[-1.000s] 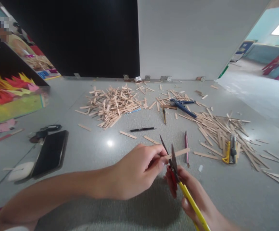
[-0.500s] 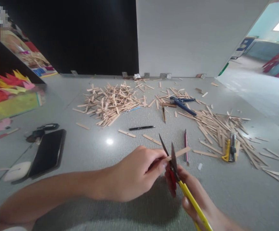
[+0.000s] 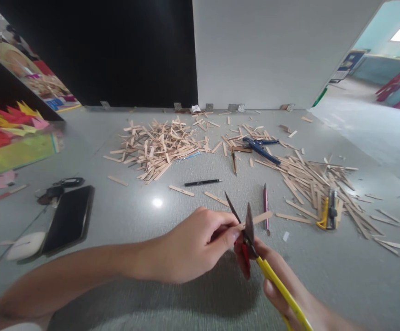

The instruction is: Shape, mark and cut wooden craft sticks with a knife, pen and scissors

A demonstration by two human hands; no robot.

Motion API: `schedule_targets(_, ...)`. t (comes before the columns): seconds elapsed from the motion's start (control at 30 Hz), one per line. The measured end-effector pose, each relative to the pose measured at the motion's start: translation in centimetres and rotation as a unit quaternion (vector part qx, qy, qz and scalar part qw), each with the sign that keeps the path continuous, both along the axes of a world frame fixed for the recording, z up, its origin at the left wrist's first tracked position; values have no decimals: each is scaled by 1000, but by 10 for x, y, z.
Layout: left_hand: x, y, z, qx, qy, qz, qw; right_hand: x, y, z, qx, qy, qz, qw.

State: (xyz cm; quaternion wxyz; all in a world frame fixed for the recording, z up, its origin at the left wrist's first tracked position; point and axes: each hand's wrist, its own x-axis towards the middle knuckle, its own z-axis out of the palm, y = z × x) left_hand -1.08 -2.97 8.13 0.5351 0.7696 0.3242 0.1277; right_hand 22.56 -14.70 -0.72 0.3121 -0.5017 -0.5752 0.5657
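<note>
Pinched between the thumb and fingers of my left hand (image 3: 193,246) is a wooden craft stick (image 3: 262,217), its free end pointing right. My right hand (image 3: 286,280) grips yellow-handled scissors (image 3: 277,282), whose blades are parted around the stick near my left fingertips. Something red shows by the right fingers, below the blades. Just beyond the blades lie a loose stick (image 3: 215,198) and a black pen (image 3: 203,183). A dark red pen (image 3: 265,207) lies right of the scissors, partly behind the held stick's tip.
Behind are a heap of sticks (image 3: 158,147) and blue-handled pliers (image 3: 262,149). More sticks (image 3: 303,179) and a yellow utility knife (image 3: 330,211) lie right. A phone (image 3: 69,219), white mouse (image 3: 26,245) and keys (image 3: 50,195) lie left. An upright board (image 3: 276,55) bounds the back.
The scissor blades have spread slightly wider around the stick, and the yellow handle has shifted a little to the right. My left hand stays nearly in place, still holding the stick.
</note>
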Motion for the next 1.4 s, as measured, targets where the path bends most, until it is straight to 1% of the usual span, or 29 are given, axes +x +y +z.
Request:
schedule_targets(0.1, 0, 0, -1, 0, -5, 0, 1000, -3, 0, -6, -7, -11, 1, 1000)
schedule_targets(0.17, -1, 0, -1, 0, -2, -2, 1000, -4, 2, -6, -1, -26, 8, 1000)
schedule_targets(0.23, -1, 0, 1, 1, 1, -12, 1000, -4, 5, -1, 8, -38, 28, 999)
schedule_targets(0.33, -2, -2, 3, -8, -6, -55, 998, -2, 8, 12, 6, -52, 57, 997)
schedule_targets(0.37, -2, -4, 3, -9, -9, -66, 998, -2, 9, 16, 7, -59, 55, 997)
schedule_targets(0.43, -2, -6, 3, -4, -16, -69, 997, -3, 7, 21, 14, -70, 38, 997)
schedule_targets(0.5, -1, -7, 3, 0, -23, -60, 998, -6, 3, 21, 26, -74, 6, 997)
schedule_targets(0.67, 1, -7, 4, -3, -25, -67, 997, -15, -8, 8, 78, -107, -81, 988)
schedule_targets(0.83, 1, -9, 1, -1, -46, -58, 997, -18, -17, -3, 133, -153, -134, 970)
schedule_targets(0.97, 2, -13, -2, -5, -49, -52, 997, -17, -19, -2, 142, -160, -142, 966)
schedule_targets(1.1, 1, -15, -2, -4, -44, -59, 997, -15, -19, 3, 141, -161, -128, 968)
schedule_targets(1.2, 1, -16, -2, 10, -44, -68, 997, -14, -18, 7, 145, -163, -114, 969)
schedule_targets(1.3, 0, -16, -3, 17, -44, -76, 996, -13, -19, 9, 135, -169, -105, 971)
schedule_targets(1.4, 0, -17, -5, 11, -51, -77, 996, -13, -22, 9, 122, -173, -113, 971)
